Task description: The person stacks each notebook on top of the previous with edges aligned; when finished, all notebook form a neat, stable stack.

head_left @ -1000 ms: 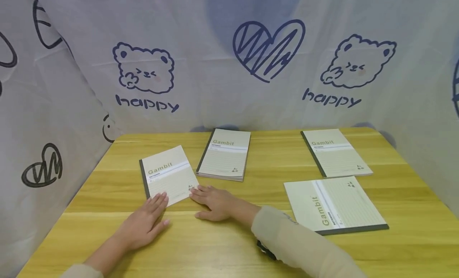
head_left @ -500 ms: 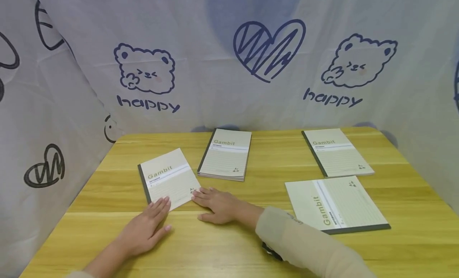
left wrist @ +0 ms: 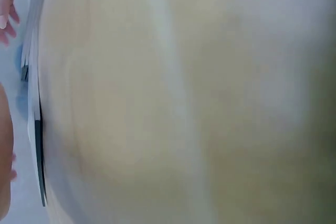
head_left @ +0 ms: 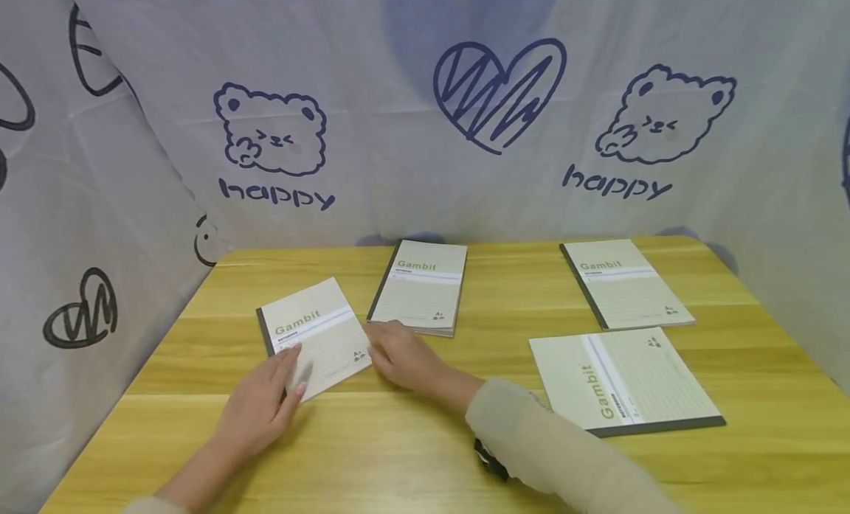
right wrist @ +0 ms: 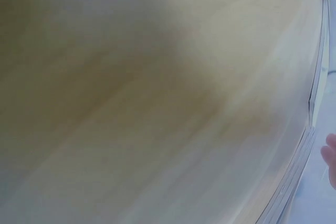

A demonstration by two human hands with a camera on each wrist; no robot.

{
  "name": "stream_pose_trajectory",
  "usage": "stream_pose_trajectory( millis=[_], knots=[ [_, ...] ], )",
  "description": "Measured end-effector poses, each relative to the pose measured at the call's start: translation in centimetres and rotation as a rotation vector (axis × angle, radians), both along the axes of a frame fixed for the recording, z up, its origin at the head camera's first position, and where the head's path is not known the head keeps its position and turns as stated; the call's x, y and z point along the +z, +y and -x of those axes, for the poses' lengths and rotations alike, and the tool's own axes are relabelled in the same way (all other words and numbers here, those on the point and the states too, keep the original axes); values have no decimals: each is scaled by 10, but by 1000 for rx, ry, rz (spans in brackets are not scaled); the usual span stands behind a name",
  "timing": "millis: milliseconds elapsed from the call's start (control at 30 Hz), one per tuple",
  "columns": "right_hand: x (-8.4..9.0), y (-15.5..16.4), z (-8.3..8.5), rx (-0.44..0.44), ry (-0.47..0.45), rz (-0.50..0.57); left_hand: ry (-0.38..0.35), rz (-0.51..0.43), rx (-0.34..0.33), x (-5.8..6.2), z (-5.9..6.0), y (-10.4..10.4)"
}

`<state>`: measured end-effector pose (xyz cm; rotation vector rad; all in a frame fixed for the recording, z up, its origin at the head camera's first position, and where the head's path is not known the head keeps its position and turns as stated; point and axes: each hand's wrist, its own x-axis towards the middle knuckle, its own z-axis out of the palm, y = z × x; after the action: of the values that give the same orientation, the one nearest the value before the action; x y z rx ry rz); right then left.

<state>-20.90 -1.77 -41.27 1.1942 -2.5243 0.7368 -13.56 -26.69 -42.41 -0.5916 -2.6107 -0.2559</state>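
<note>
the left hand point(head_left: 262, 407) lies at lower left of centre in the head view, its fingers point(head_left: 292, 366) close together and laid over the near corner of the tilted notebook point(head_left: 312, 335), thumb alongside; whether the thumb is tucked under the cover i cannot tell. the right hand point(head_left: 405, 358) sits just right of that notebook, its fingers point(head_left: 380, 335) gently bent and meeting the book's right edge near the lower corner; it looks more like pressing or nudging than a firm pinch, though the contact is partly hidden. so the tilted notebook, left of centre on the wooden table point(head_left: 425, 455), is bracketed by both hands and lies flat on the wood, askew to its neighbours, not lifted. just beyond it, towards the upper middle, lies a small stack of notebooks point(head_left: 421, 287), close but apart. judging from this, the gathering is at an early stage: one book in hand, none moved onto the stack that i can confirm. two remain well apart on the right: the far right notebook point(head_left: 624, 282) and the sideways notebook point(head_left: 620, 380) nearer the frame's lower right. both wrist views are blurred, showing only pale cover and page edges.
</note>
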Motion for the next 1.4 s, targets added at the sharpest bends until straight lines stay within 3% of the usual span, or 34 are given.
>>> stream_pose_trajectory(
  millis=[67, 200, 333, 500, 633, 733, 867, 967, 1200, 1400],
  knots=[
    [-2, -2, 3, -60, 4, 29, -36, -54, 122, 2, 5, 1],
    [-6, -8, 5, -168, -79, -21, -225, -105, 334, 6, 10, 3],
    [-10, -18, 5, -247, -175, -96, -389, -138, 437, 4, 11, 5],
    [-13, -33, 0, -337, -256, -215, -476, -179, 542, -3, 8, 15],
    [-15, -44, -4, -380, -282, -367, -515, -153, 570, -3, 8, 27],
    [-13, -50, -7, -388, -253, -455, -493, -109, 557, -1, 9, 33],
    [-9, -54, -10, -386, -197, -526, -454, -68, 554, 3, 12, 36],
    [-8, -55, -10, -389, -201, -549, -469, -88, 563, 6, 12, 35],
    [-6, -50, -7, -349, -251, -524, -459, -289, 555, 8, 9, 27],
    [-5, -48, -6, -316, -256, -505, -499, -588, 537, 11, 9, 12]
  ],
)
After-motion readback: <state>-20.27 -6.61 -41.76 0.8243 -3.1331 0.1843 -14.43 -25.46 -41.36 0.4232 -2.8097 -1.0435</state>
